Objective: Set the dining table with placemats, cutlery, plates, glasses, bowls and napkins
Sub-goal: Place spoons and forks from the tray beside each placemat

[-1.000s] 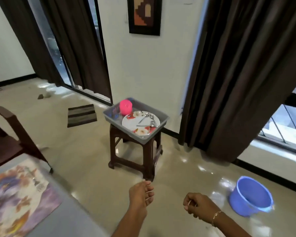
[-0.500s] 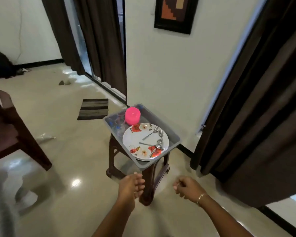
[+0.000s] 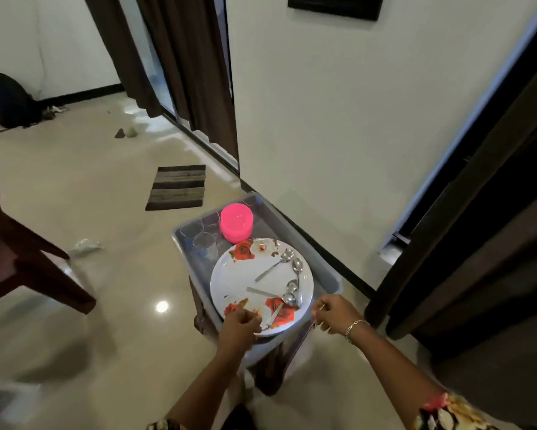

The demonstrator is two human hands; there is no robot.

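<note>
A grey tray (image 3: 326,268) sits on a brown stool (image 3: 270,370). In it lies a white plate (image 3: 245,280) with red flowers. Several spoons (image 3: 295,274) lie across the plate. Behind it stand stacked pink bowls (image 3: 236,223) and several clear glasses (image 3: 203,240). My left hand (image 3: 240,325) is at the plate's near rim, its curled fingers pinching the edge. My right hand (image 3: 333,315) hovers over the tray's near right corner, curled round a thin metal utensil whose end is hidden.
A dark wooden chair (image 3: 16,256) stands at the left. A striped mat (image 3: 177,187) lies on the glossy floor behind the stool. Dark curtains (image 3: 478,228) hang close on the right, and a wall is just behind the tray. A black bag (image 3: 6,102) is at the far left.
I have come right up to the stool, and the view now looks down on the tray. Both hands have reached forward; the left has arrived at the plate's rim.
</note>
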